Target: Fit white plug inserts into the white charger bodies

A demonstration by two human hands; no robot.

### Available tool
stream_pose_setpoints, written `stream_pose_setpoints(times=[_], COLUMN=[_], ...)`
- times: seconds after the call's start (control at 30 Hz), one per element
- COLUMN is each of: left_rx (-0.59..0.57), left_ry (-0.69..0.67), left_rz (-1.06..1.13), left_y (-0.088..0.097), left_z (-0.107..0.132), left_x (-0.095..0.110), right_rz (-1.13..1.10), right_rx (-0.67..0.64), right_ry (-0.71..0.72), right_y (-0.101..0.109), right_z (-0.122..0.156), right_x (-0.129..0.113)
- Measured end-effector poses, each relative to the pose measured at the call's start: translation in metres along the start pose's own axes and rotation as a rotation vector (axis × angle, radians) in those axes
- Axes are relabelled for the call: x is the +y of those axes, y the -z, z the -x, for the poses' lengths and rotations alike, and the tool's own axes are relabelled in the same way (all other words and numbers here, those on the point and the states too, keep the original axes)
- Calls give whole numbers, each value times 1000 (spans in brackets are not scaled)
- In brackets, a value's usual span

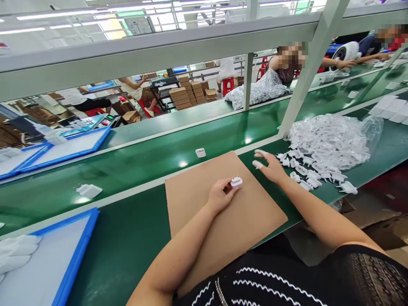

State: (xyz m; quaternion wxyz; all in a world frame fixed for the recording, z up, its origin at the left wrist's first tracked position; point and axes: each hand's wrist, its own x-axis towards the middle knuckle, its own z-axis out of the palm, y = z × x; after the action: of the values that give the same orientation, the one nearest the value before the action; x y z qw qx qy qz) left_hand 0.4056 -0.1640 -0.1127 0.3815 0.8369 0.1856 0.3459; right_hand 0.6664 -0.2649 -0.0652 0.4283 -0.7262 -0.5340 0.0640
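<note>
My left hand (220, 196) is closed on a white two-pin charger plug (236, 182), its pins pointing up. It is over a brown cardboard sheet (197, 238) on the green bench. My right hand (271, 169) is off the sheet's right edge with fingers apart and nothing in them; white covers are on its fingertips. Just right of that hand, loose white plug parts (314, 182) are scattered in front of a clear plastic bag (331, 140) full of similar pieces.
Beyond the sheet, the green conveyor belt (153, 157) carries a small white case (200, 152) and a white plug (91, 190). A blue-edged tray (76, 255) lies at the left, holding a white glove. A slanted metal post (302, 80) rises beside the bag. Co-workers sit across the line.
</note>
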Motion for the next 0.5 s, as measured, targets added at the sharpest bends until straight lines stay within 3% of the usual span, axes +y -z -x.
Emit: stream_pose_setpoints(times=[0.1,0.2,0.27,0.37,0.43,0.5], left_rx=[131,257,353,597,727,766], left_ry=[87,194,286,500,648,746], left_rz=[-19,-68,-111,-319,-478,-544], left_y=[-1,11,33,83,117,142], left_z=[-2,-15,-32,-60,-77,-90], left_x=[-4,-11,-20,-40,-55,-67], right_rz=[523,756,724,564,399,98], right_rx=[217,174,106,47,49,83], right_ry=[-125,-233,-216,-103,-28,-31], right_y=[23,33,36,36,32,24], right_z=[-15,-17,-18,-24,-26,-24], right_x=[21,44,59,70,66,54])
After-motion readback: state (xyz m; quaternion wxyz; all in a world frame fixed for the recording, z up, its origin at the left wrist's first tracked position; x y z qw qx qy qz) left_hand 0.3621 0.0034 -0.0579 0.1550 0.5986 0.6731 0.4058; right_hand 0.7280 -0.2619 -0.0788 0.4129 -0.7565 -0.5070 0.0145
